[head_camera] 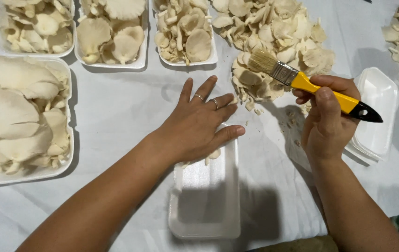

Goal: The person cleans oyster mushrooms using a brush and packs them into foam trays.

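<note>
Right grip (326,122) around paintbrush (302,81) handle

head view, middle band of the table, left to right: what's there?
Large tray of oyster mushrooms → left hand flat over an empty white foam tray → right hand holding a yellow-handled paintbrush → empty foam tray.

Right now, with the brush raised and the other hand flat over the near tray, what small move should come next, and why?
Probably lift the left hand with the mushroom pieces under it toward the brush. The right hand holds the brush bristles-up over the loose mushroom pile, touching nothing, and the white foam tray is otherwise bare.
</note>
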